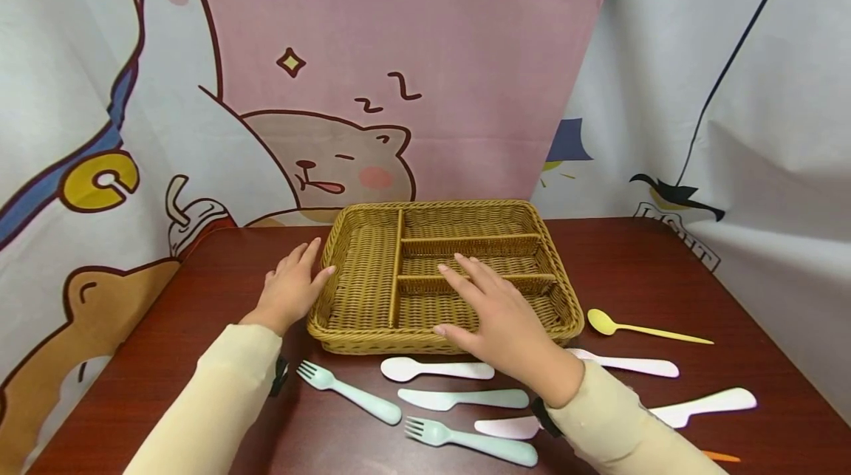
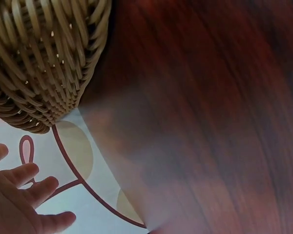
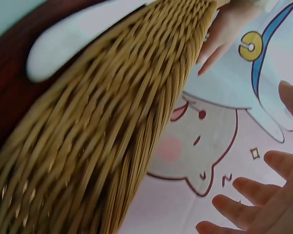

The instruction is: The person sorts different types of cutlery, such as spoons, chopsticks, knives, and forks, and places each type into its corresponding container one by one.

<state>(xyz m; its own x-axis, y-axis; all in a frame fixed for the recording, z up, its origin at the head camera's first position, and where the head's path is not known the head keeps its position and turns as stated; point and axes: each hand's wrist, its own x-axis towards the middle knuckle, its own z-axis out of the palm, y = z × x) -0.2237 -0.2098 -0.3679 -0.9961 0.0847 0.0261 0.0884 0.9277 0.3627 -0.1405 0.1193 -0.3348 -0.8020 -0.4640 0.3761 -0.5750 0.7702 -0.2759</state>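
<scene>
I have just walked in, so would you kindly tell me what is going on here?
A person has both hands at a divided wicker basket: the left hand is by its left side, and the right hand is over its front right part. Both hands are open and hold nothing. Forks, knives and spoons lie loose on the table, in front of the basket and to its right.

The left hand (image 2: 14, 202), fingers parted, showed below the wicker basket (image 2: 44, 58); the reddish-brown tabletop (image 2: 200, 117) lay right of the basket, printed cloth (image 2: 95, 195) below it.
</scene>
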